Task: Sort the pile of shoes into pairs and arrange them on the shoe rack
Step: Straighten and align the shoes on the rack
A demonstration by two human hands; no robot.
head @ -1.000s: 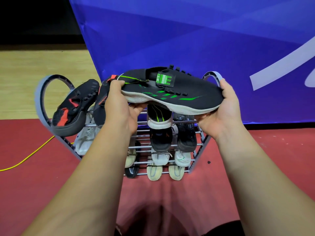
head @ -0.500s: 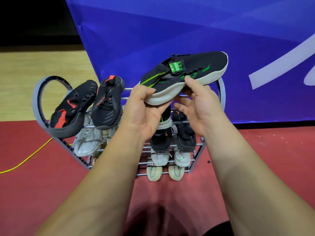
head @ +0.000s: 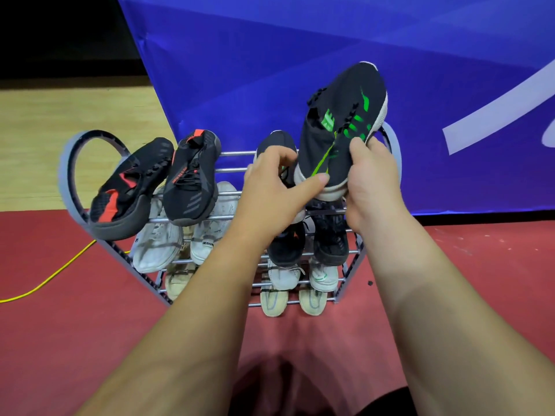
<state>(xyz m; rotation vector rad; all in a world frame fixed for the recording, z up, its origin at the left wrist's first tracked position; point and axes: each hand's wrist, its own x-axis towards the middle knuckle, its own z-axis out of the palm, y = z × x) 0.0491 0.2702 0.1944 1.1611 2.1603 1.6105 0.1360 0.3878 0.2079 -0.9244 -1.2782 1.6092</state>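
Both bare forearms rise from the bottom of the frame toward its centre. The right hand (head: 371, 190) grips a shoe (head: 339, 115) from the side, thumb on top. The left hand (head: 270, 193) lies just beside it, thumb stretched to the shoe's heel, fingers (head: 277, 157) curled, perhaps round nothing.

A large blue banner (head: 270, 70) with a pale curved stripe (head: 495, 106) fills the back, above the dark red floor (head: 75, 340). To the left of it there is a band of light wooden floor (head: 60, 115), and above this the background is black. A thin yellow cable (head: 51, 277) lies on the red floor at the left.
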